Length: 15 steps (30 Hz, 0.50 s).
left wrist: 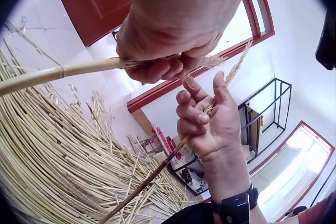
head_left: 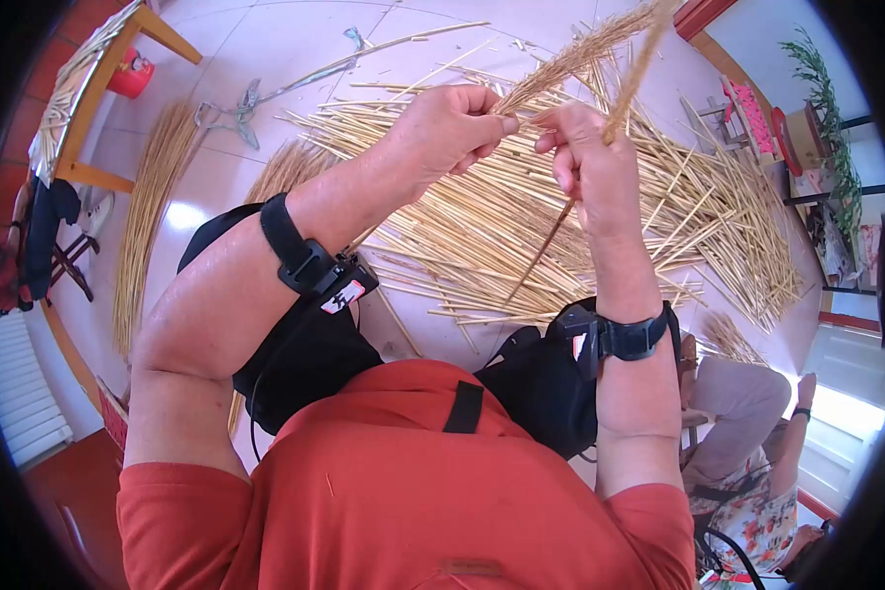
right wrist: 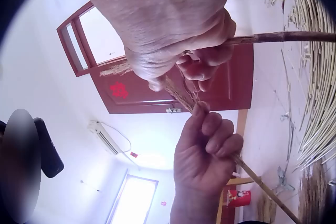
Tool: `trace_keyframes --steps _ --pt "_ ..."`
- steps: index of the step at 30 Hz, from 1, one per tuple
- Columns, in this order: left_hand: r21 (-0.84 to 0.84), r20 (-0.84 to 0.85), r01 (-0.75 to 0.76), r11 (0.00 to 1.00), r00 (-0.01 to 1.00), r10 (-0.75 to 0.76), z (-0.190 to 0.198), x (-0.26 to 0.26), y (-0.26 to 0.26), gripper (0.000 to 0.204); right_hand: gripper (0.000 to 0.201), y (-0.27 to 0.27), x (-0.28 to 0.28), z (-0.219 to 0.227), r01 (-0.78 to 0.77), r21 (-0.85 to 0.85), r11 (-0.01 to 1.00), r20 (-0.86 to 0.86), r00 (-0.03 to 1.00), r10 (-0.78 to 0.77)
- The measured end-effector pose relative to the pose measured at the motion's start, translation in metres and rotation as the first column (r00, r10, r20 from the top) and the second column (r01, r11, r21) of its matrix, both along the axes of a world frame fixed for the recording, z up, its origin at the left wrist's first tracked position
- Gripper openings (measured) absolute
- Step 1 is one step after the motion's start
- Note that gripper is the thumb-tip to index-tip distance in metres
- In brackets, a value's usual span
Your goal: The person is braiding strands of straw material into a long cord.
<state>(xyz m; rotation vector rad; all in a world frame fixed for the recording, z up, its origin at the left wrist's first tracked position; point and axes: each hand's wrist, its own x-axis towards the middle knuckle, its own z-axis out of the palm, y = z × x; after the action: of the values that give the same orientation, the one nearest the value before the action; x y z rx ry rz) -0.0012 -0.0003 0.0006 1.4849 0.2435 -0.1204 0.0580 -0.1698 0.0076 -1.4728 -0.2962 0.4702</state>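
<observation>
My left hand [head_left: 452, 128] grips a pale, reed-like stalk [left wrist: 79, 70] just below its feathery tan plume [head_left: 580, 59]. The plume slants up past the right hand. Close beside it, my right hand [head_left: 600, 172] holds a thinner, darker brown stalk [left wrist: 142, 187], its fingers curled round it and its lower end slanting down toward the floor. A second plume [head_left: 637, 79] rises above that hand. In the right wrist view, the left thumb and fingertips [right wrist: 199, 109] pinch fine plume strands right below the right hand's fingers.
A broad heap of cut stalks [head_left: 698, 211] covers the floor ahead. Plumed stalks [head_left: 152, 216] lie at the left, near a wooden bench [head_left: 98, 98] and a red bucket [head_left: 131, 74]. A seated person [head_left: 747, 472] is at the right, below a black shelf rack [head_left: 855, 202].
</observation>
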Motion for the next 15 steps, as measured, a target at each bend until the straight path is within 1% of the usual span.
trace_keyframes --steps 1,2,4,8,10,15 --pt "-0.001 -0.008 -0.009 1.0 1.0 0.009 0.0 -0.001 0.0 0.012 0.024 0.001 -0.001 0.0 0.005 -0.052 0.999 0.033 0.999 -0.004" --pt "0.001 -0.007 -0.009 1.0 1.0 0.009 0.0 0.0 0.0 0.012 0.024 0.002 -0.001 -0.002 0.006 -0.049 0.999 0.034 0.999 -0.004" --pt "0.02 -0.012 -0.007 1.0 1.0 0.008 0.0 -0.001 0.001 0.013 0.013 0.004 -0.001 -0.01 -0.021 -0.021 1.0 0.124 0.992 0.024" --pt "0.009 -0.007 -0.023 1.0 1.0 0.023 0.0 -0.002 0.0 0.013 0.009 0.004 -0.004 -0.006 -0.016 -0.028 0.999 0.092 0.996 0.018" --pt "-0.003 -0.007 -0.014 1.0 1.0 0.014 -0.002 -0.002 0.0 0.013 0.008 0.004 -0.005 -0.004 -0.015 -0.091 0.996 0.098 0.995 0.024" --pt "0.004 -0.017 -0.022 1.0 1.0 0.022 -0.001 -0.002 -0.001 0.014 0.008 0.004 -0.004 -0.006 -0.041 -0.081 0.996 0.1 0.994 0.049"
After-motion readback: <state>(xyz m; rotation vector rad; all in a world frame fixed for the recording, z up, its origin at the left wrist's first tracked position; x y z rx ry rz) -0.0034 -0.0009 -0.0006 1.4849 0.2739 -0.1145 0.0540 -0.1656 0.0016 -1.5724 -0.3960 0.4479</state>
